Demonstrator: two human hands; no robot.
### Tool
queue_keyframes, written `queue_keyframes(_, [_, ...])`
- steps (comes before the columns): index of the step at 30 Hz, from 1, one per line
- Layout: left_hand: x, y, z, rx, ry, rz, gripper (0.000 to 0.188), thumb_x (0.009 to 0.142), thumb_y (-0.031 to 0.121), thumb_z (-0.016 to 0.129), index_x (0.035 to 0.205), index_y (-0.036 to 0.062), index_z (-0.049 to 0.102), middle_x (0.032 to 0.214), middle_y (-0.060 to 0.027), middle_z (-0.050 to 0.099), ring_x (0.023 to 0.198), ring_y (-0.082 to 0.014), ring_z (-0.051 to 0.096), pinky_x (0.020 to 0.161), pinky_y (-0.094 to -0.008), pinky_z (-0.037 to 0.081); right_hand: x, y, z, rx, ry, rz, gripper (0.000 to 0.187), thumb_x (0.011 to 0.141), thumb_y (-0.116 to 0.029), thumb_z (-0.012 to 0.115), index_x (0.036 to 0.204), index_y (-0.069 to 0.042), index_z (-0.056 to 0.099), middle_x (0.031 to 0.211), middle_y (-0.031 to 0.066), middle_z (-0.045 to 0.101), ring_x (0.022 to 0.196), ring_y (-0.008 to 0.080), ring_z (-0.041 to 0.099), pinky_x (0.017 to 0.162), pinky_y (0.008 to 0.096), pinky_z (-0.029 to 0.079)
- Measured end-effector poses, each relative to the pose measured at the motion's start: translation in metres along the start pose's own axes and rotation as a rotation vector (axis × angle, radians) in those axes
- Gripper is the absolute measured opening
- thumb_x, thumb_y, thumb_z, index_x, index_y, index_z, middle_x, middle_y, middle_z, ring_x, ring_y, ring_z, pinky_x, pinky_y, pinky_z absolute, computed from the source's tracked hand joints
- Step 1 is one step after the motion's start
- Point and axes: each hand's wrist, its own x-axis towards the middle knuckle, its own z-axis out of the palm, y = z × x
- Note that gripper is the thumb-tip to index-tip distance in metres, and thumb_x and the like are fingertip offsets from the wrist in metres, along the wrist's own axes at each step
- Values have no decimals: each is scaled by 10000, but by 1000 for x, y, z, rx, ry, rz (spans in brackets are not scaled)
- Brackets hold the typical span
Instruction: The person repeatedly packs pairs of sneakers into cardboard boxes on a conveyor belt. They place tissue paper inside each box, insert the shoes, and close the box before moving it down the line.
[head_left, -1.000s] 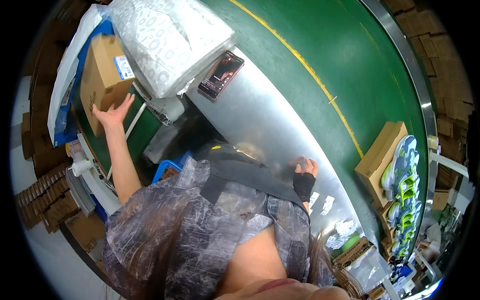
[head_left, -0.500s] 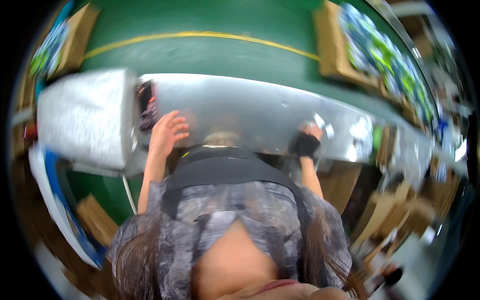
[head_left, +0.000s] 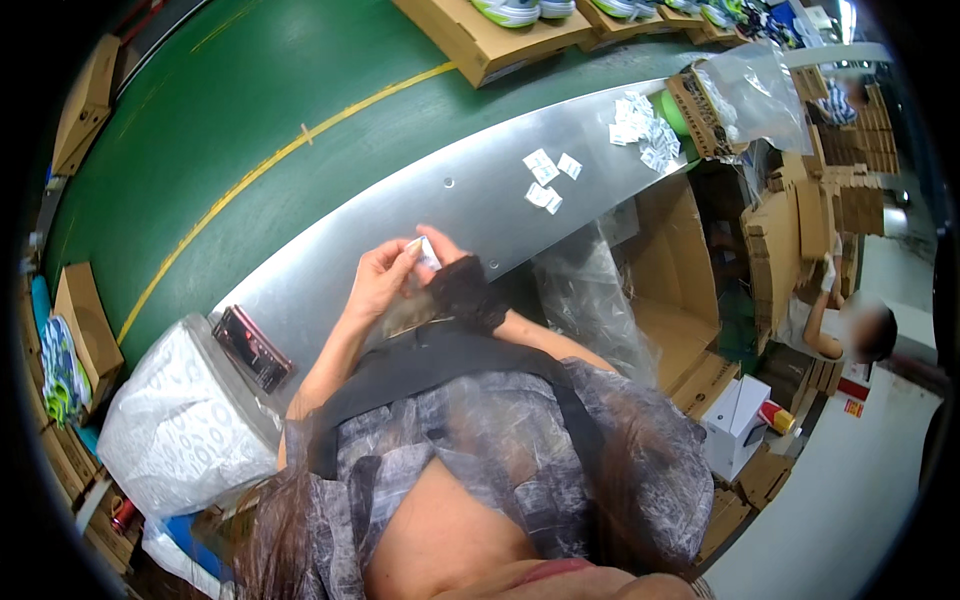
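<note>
My hands meet in front of my body over the metal bench. A small white sachet [head_left: 428, 256] is between them. My right hand [head_left: 446, 248], with a black cuff at its wrist, is closed round the sachet. My left hand [head_left: 376, 284] pinches at the sachet's near side with thumb and forefinger. Several loose white sachets [head_left: 542, 165] lie on the bench to the right of my hands, and a larger pile of sachets [head_left: 645, 128] is farther along toward its right end.
The metal bench [head_left: 370, 215] curves across the view. At its left end are a bag of white wrapping [head_left: 185, 400] and a dark phone-like object [head_left: 250, 345]. To the right stand a printed carton [head_left: 700, 112] and an open cardboard box [head_left: 680, 290]. Shoes [head_left: 505, 10] sit on boxes beyond.
My hands were apart over the bench and are now together at a sachet. My right hand has come left from the loose sachets. The view has turned toward the right.
</note>
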Motion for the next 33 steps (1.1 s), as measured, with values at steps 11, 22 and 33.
queue_keyframes(11, [77, -45, 55, 881, 377, 633, 137, 823, 37, 479, 955, 5, 493, 1186, -205, 425, 1012, -327, 480, 815, -358, 424, 55, 123, -169, -216, 549, 73, 598, 760, -309, 618, 1244, -51, 379, 1265, 215, 319, 1127, 349, 384, 937, 363, 323])
queue_keyframes(22, [220, -52, 188, 1224, 361, 672, 109, 829, 35, 490, 928, 16, 449, 1280, -272, 273, 1132, -433, 355, 935, -456, 330, 157, 260, -313, -751, 676, 495, 688, 714, -624, 496, 1302, -298, 351, 1407, 198, 126, 1296, 419, 40, 937, 672, 18])
queue_keyframes(33, [293, -30, 203, 923, 201, 597, 161, 886, 110, 404, 981, -19, 424, 1261, -228, 360, 1133, -390, 372, 934, -403, 333, 115, 191, -263, -437, 300, 148, 685, 650, -532, 607, 1276, -350, 394, 1402, 177, 146, 1279, 412, 131, 924, 656, 101])
